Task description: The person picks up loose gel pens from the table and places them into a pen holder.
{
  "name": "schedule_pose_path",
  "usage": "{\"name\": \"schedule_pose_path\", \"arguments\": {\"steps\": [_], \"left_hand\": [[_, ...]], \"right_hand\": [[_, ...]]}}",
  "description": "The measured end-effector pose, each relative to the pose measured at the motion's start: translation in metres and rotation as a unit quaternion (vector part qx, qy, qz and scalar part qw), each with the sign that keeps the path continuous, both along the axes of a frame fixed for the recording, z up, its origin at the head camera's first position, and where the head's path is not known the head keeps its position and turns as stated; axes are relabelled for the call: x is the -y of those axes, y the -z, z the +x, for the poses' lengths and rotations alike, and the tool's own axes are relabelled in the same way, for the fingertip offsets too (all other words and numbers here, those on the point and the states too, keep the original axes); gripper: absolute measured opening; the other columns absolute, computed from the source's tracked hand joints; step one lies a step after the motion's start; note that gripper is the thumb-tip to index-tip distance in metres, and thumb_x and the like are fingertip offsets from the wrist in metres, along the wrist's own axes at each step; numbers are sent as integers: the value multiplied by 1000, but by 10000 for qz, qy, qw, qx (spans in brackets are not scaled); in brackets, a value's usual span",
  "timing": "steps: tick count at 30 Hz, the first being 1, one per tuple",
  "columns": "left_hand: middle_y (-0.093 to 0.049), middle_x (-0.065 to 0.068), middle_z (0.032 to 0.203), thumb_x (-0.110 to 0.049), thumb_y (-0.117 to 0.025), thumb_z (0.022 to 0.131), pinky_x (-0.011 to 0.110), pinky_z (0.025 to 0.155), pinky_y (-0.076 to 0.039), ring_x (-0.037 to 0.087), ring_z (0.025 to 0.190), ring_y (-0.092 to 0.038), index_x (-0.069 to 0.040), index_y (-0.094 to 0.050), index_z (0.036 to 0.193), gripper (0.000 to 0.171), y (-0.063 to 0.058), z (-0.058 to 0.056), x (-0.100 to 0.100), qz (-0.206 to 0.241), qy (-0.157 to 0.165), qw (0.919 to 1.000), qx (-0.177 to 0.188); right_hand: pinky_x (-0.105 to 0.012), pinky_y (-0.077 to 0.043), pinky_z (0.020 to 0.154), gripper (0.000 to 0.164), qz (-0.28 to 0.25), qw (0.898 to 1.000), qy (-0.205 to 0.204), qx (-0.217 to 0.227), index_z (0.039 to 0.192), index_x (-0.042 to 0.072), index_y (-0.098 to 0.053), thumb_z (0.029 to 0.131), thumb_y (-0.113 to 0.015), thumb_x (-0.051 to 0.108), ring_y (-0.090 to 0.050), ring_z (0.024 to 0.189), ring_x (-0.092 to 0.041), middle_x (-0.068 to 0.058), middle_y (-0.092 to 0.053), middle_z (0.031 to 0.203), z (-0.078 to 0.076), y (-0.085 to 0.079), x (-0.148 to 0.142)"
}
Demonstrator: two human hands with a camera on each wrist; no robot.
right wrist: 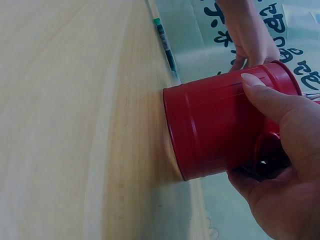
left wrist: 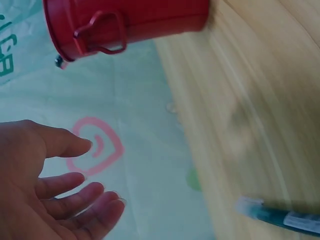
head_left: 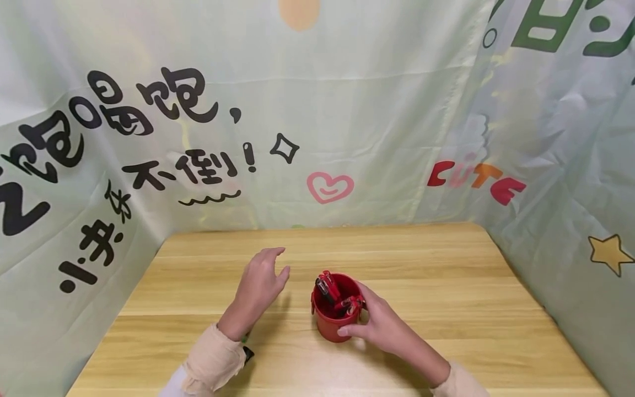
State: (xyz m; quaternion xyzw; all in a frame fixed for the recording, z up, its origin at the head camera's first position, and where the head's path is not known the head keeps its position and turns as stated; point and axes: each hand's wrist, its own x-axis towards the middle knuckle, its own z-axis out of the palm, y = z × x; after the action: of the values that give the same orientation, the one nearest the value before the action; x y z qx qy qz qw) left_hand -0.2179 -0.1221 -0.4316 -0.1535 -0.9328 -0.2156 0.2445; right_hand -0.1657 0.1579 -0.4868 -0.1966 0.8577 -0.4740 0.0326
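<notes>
My right hand point(head_left: 379, 320) grips a small red metal bucket point(head_left: 334, 329) from its right side, thumb across the front. Several red and dark pens point(head_left: 328, 286) stick up inside the bucket. Whether its base touches the table, I cannot tell. To the left of the bucket and apart from it, my left hand point(head_left: 260, 284) is in the air with fingers loosely bent and nothing in them. A dark green pen point(left wrist: 282, 217) lies on the table, mostly covered by the left forearm in the head view; the right wrist view also shows that pen point(right wrist: 165, 45).
The wooden table point(head_left: 421, 264) carries the bucket and the pen. Pale printed cloth point(head_left: 377, 110) hangs behind the table and along both sides, close to its edges. Wire handles point(left wrist: 112, 32) stand out from the bucket's side.
</notes>
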Motion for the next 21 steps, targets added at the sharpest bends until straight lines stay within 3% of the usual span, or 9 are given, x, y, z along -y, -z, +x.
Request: {"name": "schedule_pose_path", "arguments": {"steps": [7,14,21], "left_hand": [[-74,23,117,-15,-83,86,48,85,-63,38,105,-73,3,-72,122,42,10,-9,8,-154,-258,9982,511],[-72,27,113,-7,-77,85,38,64,-57,26,73,-63,8,-68,125,43,20,-14,14,-242,-395,9924,1137],[-72,26,110,-7,-77,85,34,59,-54,23,69,-61,9,-69,123,42,31,-17,24,-540,-438,9889,1311]], "right_hand": [[-55,-43,119,101,57,10000,25,-35,159,24,-38,76,-90,49,-50,146,-23,6,-55,153,-1,-1,1],[-56,-43,119,102,47,10000,14,-48,159,25,-37,76,-90,50,-50,146,-23,6,-55,153,-1,-1,1],[-55,-43,119,102,23,10000,34,29,159,25,-36,76,-90,49,-51,145,-23,6,-55,153,-1,0,0]]}}
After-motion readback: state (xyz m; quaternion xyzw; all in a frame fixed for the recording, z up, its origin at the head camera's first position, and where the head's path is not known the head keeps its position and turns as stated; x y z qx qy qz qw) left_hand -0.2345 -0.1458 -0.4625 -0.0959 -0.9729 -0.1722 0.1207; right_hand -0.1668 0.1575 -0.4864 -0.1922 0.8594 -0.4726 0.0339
